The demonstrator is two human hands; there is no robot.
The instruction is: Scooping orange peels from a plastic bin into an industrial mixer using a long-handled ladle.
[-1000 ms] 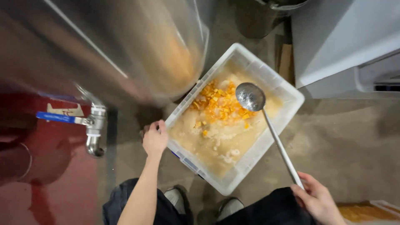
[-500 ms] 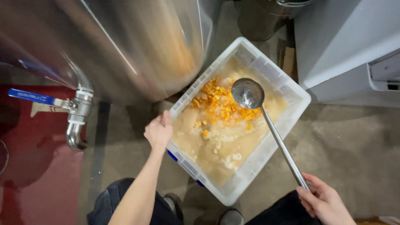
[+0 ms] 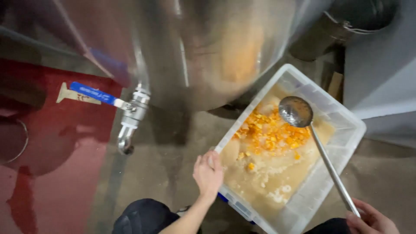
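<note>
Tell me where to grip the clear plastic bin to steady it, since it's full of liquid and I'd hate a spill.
Grip the clear plastic bin by its rim on a long side, coming from above. The rim has a stiff lip, and the left hand rests on it at the near long side. The thin walls would likely flex. The right hand holds the ladle.

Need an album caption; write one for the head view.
Left hand grips a clear tub; right hand holds a ladle.
</note>
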